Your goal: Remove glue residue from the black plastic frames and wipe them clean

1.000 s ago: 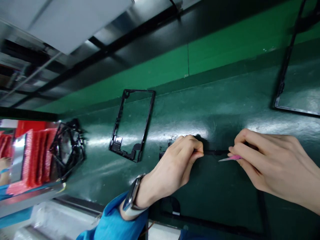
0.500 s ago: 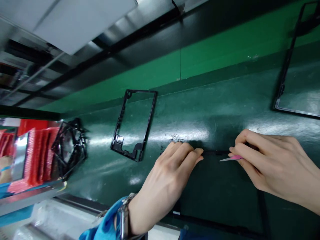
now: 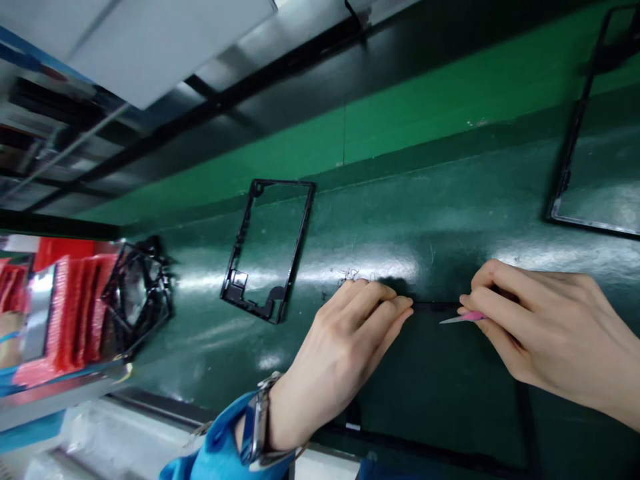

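A thin black plastic frame [image 3: 435,305] lies on the dark green mat in front of me, its near side in shadow. My left hand [image 3: 350,333], with a watch and blue sleeve at the wrist, has its fingers closed on the far edge of this frame. My right hand [image 3: 540,320] is closed around a small pink-handled knife [image 3: 473,316], the pointed silver blade facing left. Its fingertips are at the same far edge; whether they also pinch the frame is hidden. Thin black shavings [image 3: 349,274] lie just beyond my left hand.
Another black frame [image 3: 300,250] lies left of centre, and a larger one [image 3: 564,180] at the right. A heap of black frames [image 3: 135,287] stands beside red bubble-wrap packs [image 3: 75,307] at left. A co-worker's hand [image 3: 7,333] shows at the left edge. A bright green strip [image 3: 400,120] runs behind.
My left hand has slid slightly right along the frame's edge, towards the knife. My right hand has hardly moved. The seam and marks on the bright green strip have shifted left.
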### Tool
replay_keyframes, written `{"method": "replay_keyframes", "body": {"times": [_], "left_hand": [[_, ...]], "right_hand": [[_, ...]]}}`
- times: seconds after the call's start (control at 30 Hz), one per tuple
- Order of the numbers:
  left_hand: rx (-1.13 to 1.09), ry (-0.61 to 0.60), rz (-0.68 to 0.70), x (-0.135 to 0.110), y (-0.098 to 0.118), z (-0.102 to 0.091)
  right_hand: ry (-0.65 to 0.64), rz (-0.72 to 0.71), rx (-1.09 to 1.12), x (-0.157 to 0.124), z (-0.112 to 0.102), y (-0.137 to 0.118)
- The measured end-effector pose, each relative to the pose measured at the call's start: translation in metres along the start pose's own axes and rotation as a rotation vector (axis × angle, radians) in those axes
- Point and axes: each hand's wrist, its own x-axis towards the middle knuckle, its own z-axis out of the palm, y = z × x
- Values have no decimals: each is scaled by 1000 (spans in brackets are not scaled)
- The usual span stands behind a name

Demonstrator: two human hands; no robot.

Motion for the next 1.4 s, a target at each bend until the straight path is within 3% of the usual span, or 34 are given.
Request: {"method": "replay_keyframes", "body": {"times": [0.23,0.37,0.57,0.9,1.17,1.4], "left_hand": [[231,110,153,-2,-1,12],[270,122,174,-2,-2,15],[246,113,161,-9,-4,15],[-29,133,27,-17,-10,17],[-2,142,-12,-15,-17,9],[-6,168,10,-14,-18,20]], "right_hand": [[6,-6,-4,1,1,0],[15,-8,-2,1,1,0],[14,-18,-17,1,1,0],[5,-7,-9,-1,0,0],[-12,-2,-13,-2,1,0],[1,-14,-12,1,2,2]]}}
